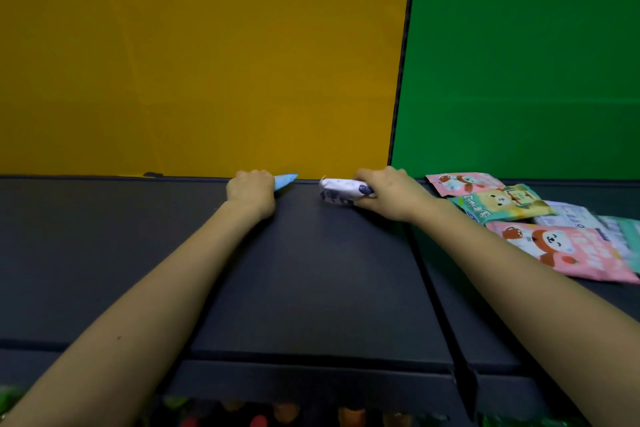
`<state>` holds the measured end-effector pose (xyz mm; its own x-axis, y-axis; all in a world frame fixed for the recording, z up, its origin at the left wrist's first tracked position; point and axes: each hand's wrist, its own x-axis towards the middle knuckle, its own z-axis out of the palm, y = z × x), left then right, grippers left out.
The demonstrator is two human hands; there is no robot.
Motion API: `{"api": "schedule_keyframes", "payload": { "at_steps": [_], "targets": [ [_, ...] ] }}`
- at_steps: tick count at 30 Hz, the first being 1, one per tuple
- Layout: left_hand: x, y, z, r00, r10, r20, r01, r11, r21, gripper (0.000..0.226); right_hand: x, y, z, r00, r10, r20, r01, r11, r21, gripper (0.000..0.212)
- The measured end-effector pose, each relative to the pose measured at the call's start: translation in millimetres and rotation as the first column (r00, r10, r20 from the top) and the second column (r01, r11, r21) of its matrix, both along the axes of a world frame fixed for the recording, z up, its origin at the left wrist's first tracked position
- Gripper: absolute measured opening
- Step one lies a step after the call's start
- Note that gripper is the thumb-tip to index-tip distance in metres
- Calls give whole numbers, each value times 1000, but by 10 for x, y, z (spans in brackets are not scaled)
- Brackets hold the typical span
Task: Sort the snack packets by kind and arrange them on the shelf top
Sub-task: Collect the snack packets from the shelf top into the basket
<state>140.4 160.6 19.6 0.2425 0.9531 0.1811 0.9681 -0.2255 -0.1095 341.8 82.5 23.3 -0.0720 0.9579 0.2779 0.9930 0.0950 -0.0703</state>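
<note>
**Forearms stretch across the shelf top, one packet in each hand**

Two bare forearms run from the bottom edge across the dark shelf top [311,270] to its back edge. The left hand [251,192] is curled tight around a light blue packet [286,181], and only the packet's pointed end shows to the right of the fist. The right hand [388,192] grips a white packet with dark blue print [337,192] by one end, fingers wrapped round it, and the packet appears to rest on the shelf top.

To the right, a loose overlapping heap lies flat on the shelf top. It holds two pink packets [460,184] [561,250], one green bear packet [502,206] and one pale white packet [568,218]. A teal piece [623,236] at the frame edge is possibly a fifth.

Behind stand a yellow panel [207,62] and a green panel [519,62].
</note>
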Motion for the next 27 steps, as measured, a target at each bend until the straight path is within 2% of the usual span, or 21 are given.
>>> {"api": "schedule_keyframes", "payload": {
  "at_steps": [2, 4, 5, 6, 8, 10, 12, 14, 17, 21, 24, 27],
  "targets": [
    [-116, -39, 34, 995, -22, 97, 18, 999, 38, 24, 0, -163, 49, 988, 17, -156, -17, 1000, 0, 25],
    [-249, -105, 102, 961, -51, 271, 32, 997, 76, 23, -19, -302, 98, 932, 21, -362, -29, 999, -16, 28],
    [-312, -157, 142, 923, -71, 379, 32, 994, 109, 24, -43, -361, 122, 864, 23, -502, -51, 998, -42, 29],
    [-382, -224, 177, 866, -87, 493, 22, 991, 135, 25, -91, -429, 149, 753, 28, -658, -94, 993, -65, 26],
    [-539, -383, 226, 677, -105, 729, 8, 991, 135, 26, -208, -555, 192, 464, 11, -886, -193, 977, -89, 7],
    [-731, -610, 245, 393, -82, 916, 64, 996, 62, 23, -345, -677, 227, 222, -34, -974, -257, 962, -92, 10],
    [-940, -921, 221, 187, -49, 981, 77, 996, 36, 23, -502, -818, 257, 62, -68, -996, -303, 949, -84, 10],
    [-1152, -1272, 160, 78, -43, 996, 18, 999, 42, 23, -686, -950, 260, -30, -83, -996, -351, 934, -67, 8],
    [-1488, -1842, 36, -8, -60, 998, -85, 995, 59, 15, -1055, -1139, 203, -48, -84, -995, -448, 892, -54, 16],
    [-2069, -2616, -199, -117, -50, 992, -261, 965, 18, 19, -1751, -1365, 18, -57, -138, -989, -608, 790, -75, 11],
    [-2564, -3209, -427, -174, -35, 984, -419, 907, -42, 28, -2375, -1521, -189, 9, -203, -979, -714, 685, -148, 7],
    [-3131, -3807, -706, -203, -7, 979, -563, 819, -111, 33, -3066, -1715, -446, 77, -220, -972, -794, 576, -194, 12]
  ]
}}
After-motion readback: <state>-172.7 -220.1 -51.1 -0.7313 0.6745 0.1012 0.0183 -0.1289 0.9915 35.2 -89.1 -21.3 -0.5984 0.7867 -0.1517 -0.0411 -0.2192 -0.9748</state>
